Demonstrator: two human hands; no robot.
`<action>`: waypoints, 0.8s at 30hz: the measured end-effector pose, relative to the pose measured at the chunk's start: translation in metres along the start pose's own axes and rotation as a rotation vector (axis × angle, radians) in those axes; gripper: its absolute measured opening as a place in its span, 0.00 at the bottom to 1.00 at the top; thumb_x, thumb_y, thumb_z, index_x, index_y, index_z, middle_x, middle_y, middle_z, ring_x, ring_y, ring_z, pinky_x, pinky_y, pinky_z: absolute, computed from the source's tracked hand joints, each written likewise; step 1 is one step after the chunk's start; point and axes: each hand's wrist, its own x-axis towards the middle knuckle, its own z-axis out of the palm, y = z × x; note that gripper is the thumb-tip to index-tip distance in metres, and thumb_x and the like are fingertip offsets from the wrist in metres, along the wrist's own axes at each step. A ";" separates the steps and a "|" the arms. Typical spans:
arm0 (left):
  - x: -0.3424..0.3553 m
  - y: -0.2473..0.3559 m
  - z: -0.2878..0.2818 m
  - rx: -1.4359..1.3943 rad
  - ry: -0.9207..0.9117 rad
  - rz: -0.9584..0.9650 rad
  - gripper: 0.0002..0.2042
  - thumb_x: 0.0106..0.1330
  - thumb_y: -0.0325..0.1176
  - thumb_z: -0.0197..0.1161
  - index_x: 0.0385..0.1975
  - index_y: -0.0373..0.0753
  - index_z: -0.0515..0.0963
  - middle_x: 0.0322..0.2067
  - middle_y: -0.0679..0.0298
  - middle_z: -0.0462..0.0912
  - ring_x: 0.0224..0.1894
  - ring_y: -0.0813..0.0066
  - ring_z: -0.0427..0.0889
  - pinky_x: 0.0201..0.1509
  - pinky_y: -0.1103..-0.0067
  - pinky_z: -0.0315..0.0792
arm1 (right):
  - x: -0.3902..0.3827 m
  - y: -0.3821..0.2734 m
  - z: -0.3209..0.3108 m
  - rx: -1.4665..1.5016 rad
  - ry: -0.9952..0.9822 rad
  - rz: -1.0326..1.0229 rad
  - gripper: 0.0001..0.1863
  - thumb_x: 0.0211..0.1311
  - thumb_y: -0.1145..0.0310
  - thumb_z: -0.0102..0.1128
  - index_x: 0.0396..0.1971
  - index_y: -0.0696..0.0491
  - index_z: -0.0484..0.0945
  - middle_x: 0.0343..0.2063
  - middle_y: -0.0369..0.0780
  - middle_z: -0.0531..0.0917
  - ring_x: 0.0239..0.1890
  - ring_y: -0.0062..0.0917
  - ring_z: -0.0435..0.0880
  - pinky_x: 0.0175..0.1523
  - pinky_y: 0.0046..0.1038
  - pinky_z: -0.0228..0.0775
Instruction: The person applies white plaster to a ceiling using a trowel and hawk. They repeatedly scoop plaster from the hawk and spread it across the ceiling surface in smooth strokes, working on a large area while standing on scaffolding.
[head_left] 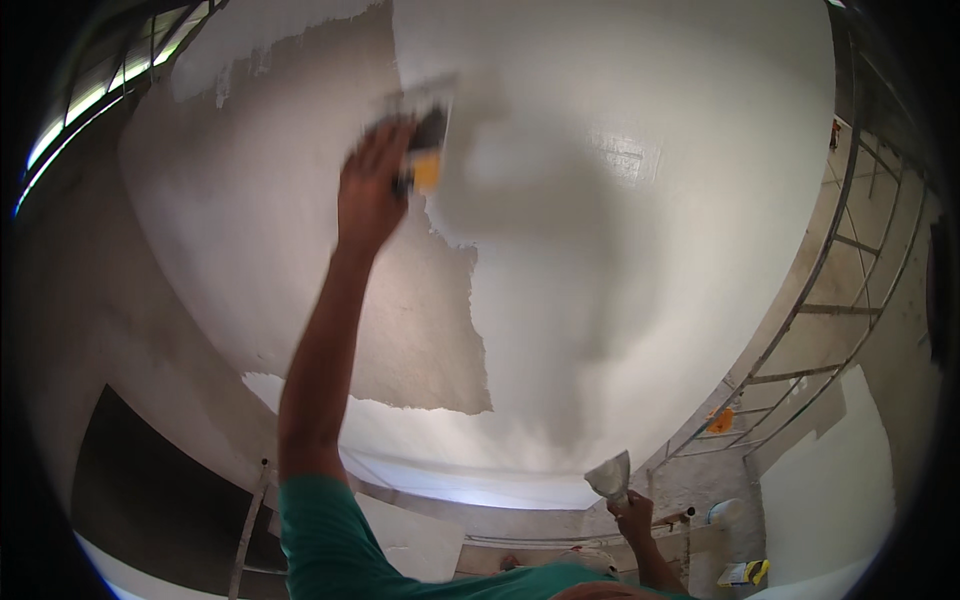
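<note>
Raised overhead, my left hand [375,180] is wrapped round a plastering trowel [428,165] with an orange and black handle. Motion blurs the trowel, whose blade meets the ceiling [680,200] along the edge between bare grey-brown surface and smooth white coating. White material spreads over most of the right side. Low at the right, my right hand [632,515] grips a putty knife [609,477], its wide blade tilted up and smeared with whitish paste. A bare patch [410,340] with ragged borders lies beyond my left forearm.
A metal scaffold frame [800,310] stands along the right. Another upright pole [247,530] is at the lower left, by a dark opening [160,500]. Low on the right are a white bucket [727,512], a yellow packet [744,573] and an orange object [720,420].
</note>
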 end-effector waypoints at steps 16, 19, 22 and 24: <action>0.228 -0.013 0.027 0.374 0.043 -0.099 0.29 0.58 0.23 0.54 0.62 0.52 0.65 0.60 0.63 0.68 0.61 0.56 0.66 0.61 0.52 0.60 | -0.081 0.048 -0.006 -0.054 0.272 0.255 0.17 0.43 0.74 0.70 0.14 0.58 0.66 0.10 0.38 0.66 0.14 0.21 0.65 0.20 0.31 0.59; 0.211 -0.015 0.026 0.413 0.004 -0.067 0.30 0.58 0.23 0.55 0.62 0.53 0.64 0.61 0.62 0.68 0.62 0.55 0.66 0.62 0.51 0.59 | -0.065 0.033 -0.013 0.060 0.231 0.332 0.21 0.40 0.73 0.71 0.12 0.58 0.61 0.10 0.40 0.60 0.18 0.24 0.57 0.24 0.34 0.55; 0.168 -0.008 0.039 0.410 -0.023 -0.033 0.31 0.57 0.22 0.56 0.63 0.53 0.64 0.61 0.62 0.67 0.62 0.54 0.65 0.63 0.50 0.58 | -0.059 0.037 -0.019 0.059 0.250 0.272 0.19 0.41 0.73 0.70 0.13 0.59 0.63 0.11 0.41 0.63 0.18 0.24 0.59 0.25 0.34 0.57; 0.125 0.001 0.060 0.380 -0.026 -0.017 0.31 0.57 0.22 0.56 0.63 0.53 0.64 0.61 0.62 0.67 0.62 0.53 0.65 0.63 0.50 0.58 | -0.057 0.048 -0.027 0.055 0.272 0.295 0.18 0.42 0.73 0.70 0.14 0.59 0.65 0.11 0.41 0.64 0.18 0.24 0.59 0.25 0.33 0.58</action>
